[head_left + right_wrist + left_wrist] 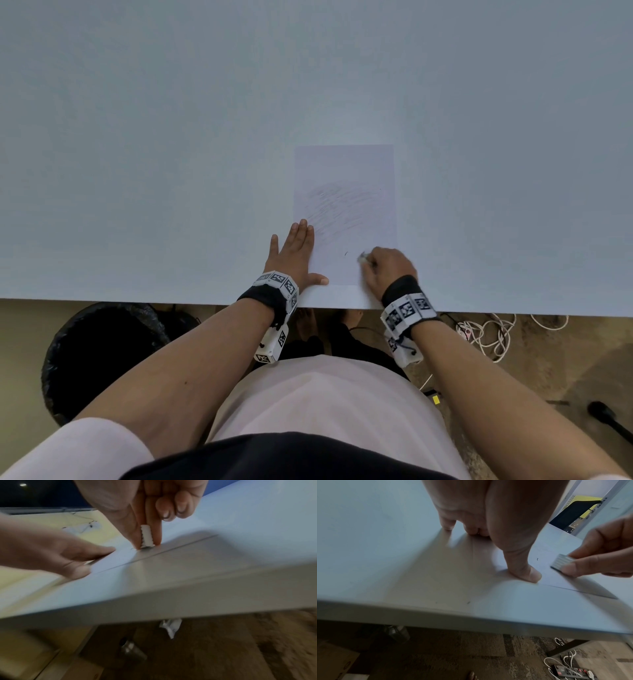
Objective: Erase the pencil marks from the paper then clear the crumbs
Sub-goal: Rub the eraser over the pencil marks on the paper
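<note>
A white sheet of paper (344,171) lies on the pale table near its front edge, with faint grey pencil scribbles (342,209) across its middle and a small dark mark (346,254) lower down. My left hand (294,255) lies flat with straight fingers on the paper's left edge, thumb (530,573) pressing the near corner. My right hand (383,267) pinches a small white eraser (146,536) between thumb and fingers, its end down on the paper's lower right part, just right of the dark mark (537,559). The eraser (561,563) also shows in the left wrist view.
The table's front edge (171,301) runs just below both wrists. A black bin (102,353) stands on the floor to the left. White cables (489,337) and a power strip (570,672) lie on the floor to the right.
</note>
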A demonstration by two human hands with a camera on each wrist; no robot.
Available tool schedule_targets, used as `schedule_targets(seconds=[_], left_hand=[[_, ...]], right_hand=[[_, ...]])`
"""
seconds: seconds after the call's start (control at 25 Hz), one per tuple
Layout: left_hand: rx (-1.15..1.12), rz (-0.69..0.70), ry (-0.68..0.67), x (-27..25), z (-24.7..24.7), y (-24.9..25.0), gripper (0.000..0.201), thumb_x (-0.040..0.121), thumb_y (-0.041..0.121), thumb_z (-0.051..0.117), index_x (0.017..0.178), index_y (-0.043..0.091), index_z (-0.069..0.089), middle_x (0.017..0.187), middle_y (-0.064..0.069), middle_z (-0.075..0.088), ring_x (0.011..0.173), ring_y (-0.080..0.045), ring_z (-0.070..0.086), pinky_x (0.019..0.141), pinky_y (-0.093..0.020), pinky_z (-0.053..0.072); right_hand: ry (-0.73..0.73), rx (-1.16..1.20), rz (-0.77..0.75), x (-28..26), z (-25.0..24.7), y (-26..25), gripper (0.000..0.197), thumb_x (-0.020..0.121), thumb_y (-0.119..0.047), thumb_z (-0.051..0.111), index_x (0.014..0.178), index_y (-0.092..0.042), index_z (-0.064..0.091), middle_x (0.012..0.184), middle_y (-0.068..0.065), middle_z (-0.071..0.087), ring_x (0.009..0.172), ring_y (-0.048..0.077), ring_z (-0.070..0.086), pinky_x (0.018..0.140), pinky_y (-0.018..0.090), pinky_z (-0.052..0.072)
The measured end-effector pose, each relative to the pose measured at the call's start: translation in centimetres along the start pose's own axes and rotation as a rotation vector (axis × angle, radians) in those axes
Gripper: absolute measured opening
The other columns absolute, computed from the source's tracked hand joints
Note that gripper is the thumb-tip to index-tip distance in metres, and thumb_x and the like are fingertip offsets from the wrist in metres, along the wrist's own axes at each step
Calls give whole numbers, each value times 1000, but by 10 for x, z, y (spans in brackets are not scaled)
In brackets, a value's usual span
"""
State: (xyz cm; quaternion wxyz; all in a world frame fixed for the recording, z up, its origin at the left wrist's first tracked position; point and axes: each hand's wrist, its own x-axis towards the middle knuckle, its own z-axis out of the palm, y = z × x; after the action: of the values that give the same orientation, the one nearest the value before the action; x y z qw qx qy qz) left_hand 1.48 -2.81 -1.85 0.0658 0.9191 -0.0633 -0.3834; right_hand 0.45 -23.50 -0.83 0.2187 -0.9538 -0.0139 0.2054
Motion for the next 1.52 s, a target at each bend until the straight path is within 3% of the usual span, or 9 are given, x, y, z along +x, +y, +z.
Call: schedule_targets(seconds=[0.2,0.4,0.64,0.84,0.92,1.12,1.32,1.4,1.52], left_hand=[[-11,7,-5,1,2,0,115,82,67,56,151,15,-21,158,0,-27,146,-15,-23,118,-50,-10],[-11,4,-1,-1,1,1,115,82,66,56,151,15,-21,159,0,-27,146,-15,-22,119,-50,-9],[-12,6,-7,-1,0,1,115,82,66,56,151,15,-20,159,0,-27,146,-14,-22,119,-51,-9],[-18,9,-8,-1,0,1,115,82,66,57,151,15,-20,159,-1,-26,146,-15,-22,119,-51,-9],[-18,6,-2,-1,-1,1,115,82,65,57,151,15,-20,159,0,-27,146,-15,-22,119,-51,-9],[-17,6,-7,-2,0,1,115,82,66,57,151,16,-21,158,0,-27,146,-14,-23,119,-50,-10],[-23,7,-1,0,0,1,115,82,65,57,151,15,-20,159,-1,-26,146,-15,-22,119,-51,-9],[-18,5,-2,-1,0,2,115,82,65,57,151,15,-19,159,-1,-25,147,-15,-21,119,-51,-9],[-10,1,2,0,0,2,115,81,66,57,151,15,-19,159,-1,-25,147,-15,-21,119,-51,-9]], right_hand=[[148,73,227,16,-16,14,28,93,-31,49,82,-8,59,79,12,66,76,32,61,65,31,44],[24,45,53,17,-2,-4,28,93,-30,48,81,-6,58,81,14,65,78,32,59,63,29,39],[183,139,262,32,-24,19,27,92,-27,53,83,-2,59,81,17,66,78,34,61,65,31,43],[-14,2,-12,15,-2,-5,33,96,-29,45,83,-2,59,81,17,65,79,33,59,65,33,41],[52,43,21,21,-7,5,33,95,-30,47,81,-2,59,80,18,65,78,34,59,64,32,41],[183,154,285,36,-28,23,30,93,-30,52,84,-2,59,83,18,67,80,34,61,68,33,46],[-27,32,-4,24,-4,-16,28,93,-26,48,83,-2,58,83,18,65,81,34,59,65,32,40],[13,84,11,26,-3,-14,26,92,-27,51,79,-4,57,81,18,65,79,34,59,63,31,38],[96,139,155,36,-18,1,28,91,-30,51,77,-7,56,79,16,65,76,33,60,63,31,44]])
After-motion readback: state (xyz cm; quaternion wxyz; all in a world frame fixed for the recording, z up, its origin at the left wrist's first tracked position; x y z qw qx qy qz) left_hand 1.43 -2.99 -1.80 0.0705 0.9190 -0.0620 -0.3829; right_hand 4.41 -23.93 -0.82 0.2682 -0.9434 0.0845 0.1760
